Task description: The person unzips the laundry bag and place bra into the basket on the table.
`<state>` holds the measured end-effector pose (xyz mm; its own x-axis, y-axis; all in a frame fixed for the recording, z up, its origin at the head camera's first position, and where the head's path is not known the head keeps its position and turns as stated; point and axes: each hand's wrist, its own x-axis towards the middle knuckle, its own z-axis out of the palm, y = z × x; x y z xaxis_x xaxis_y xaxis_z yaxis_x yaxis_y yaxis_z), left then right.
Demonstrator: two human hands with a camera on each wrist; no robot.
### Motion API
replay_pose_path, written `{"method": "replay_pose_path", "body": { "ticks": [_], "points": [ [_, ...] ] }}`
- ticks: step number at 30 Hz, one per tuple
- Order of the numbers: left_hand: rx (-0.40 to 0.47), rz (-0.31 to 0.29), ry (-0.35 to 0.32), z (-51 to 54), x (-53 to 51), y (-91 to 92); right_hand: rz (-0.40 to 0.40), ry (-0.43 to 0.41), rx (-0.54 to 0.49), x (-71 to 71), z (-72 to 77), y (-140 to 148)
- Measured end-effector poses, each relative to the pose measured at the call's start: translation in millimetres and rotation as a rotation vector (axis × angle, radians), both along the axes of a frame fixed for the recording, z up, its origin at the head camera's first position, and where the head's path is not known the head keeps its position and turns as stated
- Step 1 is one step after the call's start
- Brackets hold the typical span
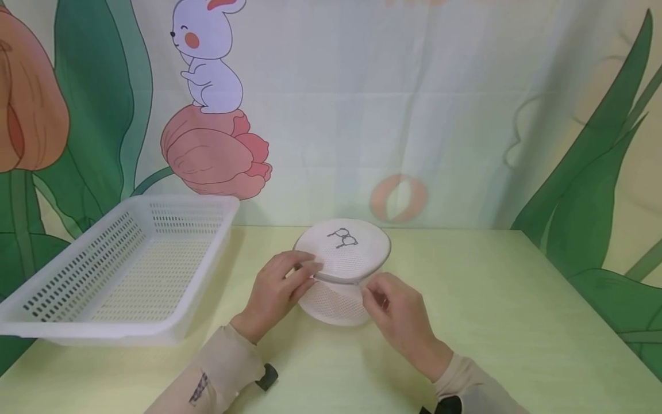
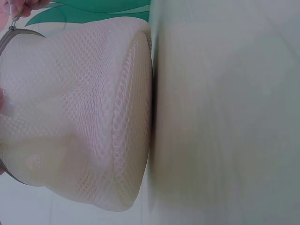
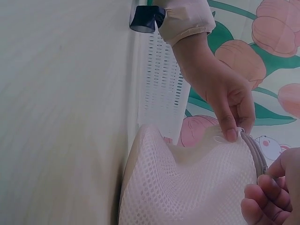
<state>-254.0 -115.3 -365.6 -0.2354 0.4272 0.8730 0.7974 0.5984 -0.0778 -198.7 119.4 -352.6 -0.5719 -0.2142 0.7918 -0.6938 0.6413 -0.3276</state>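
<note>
A white mesh laundry bag stands on the table, its round lid on top with a dark line drawing and a grey zipper round the edge. My left hand pinches the bag's rim at the left of the zipper. On the front right, my right hand pinches the zipper pull between thumb and fingers. The mesh side bulges in the left wrist view, where the left hand is mostly out of frame. What the bag holds inside cannot be made out.
A white plastic basket with slotted walls stands on the left of the pale green table. Behind the table hangs a backdrop printed with a rabbit, tulips and leaves.
</note>
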Motion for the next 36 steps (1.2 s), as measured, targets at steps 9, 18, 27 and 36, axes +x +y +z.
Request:
{"method": "replay_pose_path", "body": {
  "ticks": [9,18,27,36],
  "points": [
    [0.002,0.0,-0.012,-1.5,-2.3,-1.8,-0.005,-0.003,0.001,0.0,-0.3,0],
    [0.026,0.021,-0.019,-4.7,-6.2,-6.0,-0.024,-0.008,0.002,-0.6,0.1,1],
    [0.03,0.031,-0.026,-5.2,-8.8,-9.4,-0.03,-0.007,0.005,-0.6,1.7,2],
    [0.042,0.054,-0.059,-7.6,-10.9,-14.9,-0.035,-0.015,-0.002,-0.2,3.3,2]
  ]
}}
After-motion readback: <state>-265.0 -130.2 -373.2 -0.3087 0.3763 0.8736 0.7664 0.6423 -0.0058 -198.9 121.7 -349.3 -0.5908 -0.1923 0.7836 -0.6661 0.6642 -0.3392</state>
